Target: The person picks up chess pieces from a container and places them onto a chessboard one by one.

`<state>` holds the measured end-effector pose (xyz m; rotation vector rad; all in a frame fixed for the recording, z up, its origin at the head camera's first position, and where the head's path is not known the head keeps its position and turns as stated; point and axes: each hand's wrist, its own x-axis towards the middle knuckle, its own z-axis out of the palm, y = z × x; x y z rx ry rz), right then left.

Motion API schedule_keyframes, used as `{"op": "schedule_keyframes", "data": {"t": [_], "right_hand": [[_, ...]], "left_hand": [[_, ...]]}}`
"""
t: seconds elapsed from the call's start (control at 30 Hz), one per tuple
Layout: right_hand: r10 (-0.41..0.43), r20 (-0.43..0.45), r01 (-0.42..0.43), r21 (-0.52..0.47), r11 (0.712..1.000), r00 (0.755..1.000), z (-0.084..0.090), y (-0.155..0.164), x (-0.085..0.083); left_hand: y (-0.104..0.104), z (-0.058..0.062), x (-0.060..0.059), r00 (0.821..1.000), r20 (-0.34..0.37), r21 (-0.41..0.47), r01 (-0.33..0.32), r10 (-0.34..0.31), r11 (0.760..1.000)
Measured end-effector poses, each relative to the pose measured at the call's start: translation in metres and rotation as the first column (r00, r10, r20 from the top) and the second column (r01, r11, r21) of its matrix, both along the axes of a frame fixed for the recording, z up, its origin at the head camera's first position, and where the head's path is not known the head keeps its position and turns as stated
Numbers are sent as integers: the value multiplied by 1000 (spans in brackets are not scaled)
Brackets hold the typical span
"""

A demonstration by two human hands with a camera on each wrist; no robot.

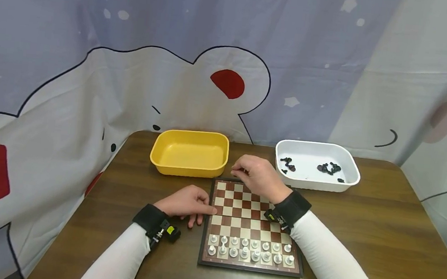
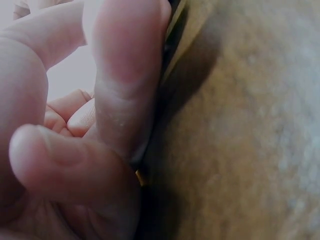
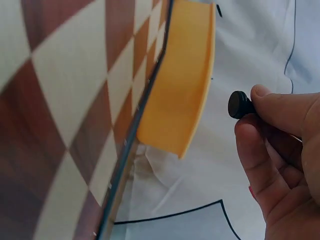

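Observation:
My right hand (image 1: 259, 178) is over the far edge of the chessboard (image 1: 235, 222), between two trays. In the right wrist view its thumb and fingers pinch a black chess piece (image 3: 240, 105), the round base facing the camera. The piece's top is hidden by the fingers. My left hand (image 1: 186, 203) rests at the board's left edge, its fingers loosely bent and one reaching onto the rim. Nothing shows in its grasp in the left wrist view. White chess pieces (image 1: 244, 253) stand upright in two rows on the near side of the board.
Behind the board to the left sits a yellow tray (image 1: 189, 150) with nothing visible in it. A white tray (image 1: 302, 183) at the back right holds several loose black chess pieces (image 1: 328, 168). A patterned curtain (image 1: 235, 22) hangs behind the wooden table (image 1: 382, 229).

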<state>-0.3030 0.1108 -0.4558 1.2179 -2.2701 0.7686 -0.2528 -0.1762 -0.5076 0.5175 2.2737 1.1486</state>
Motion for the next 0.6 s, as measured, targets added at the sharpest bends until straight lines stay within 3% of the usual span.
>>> {"op": "schedule_keyframes", "data": {"t": [0.37, 0.6], "right_hand": [[-28, 117, 20, 64, 998, 993, -7, -5, 1], [-19, 120, 10, 75, 997, 993, -7, -5, 0]], "left_hand": [[2, 2, 1, 1000, 15, 13, 17, -18, 1000], [5, 5, 4, 997, 60, 46, 37, -40, 998]]}}
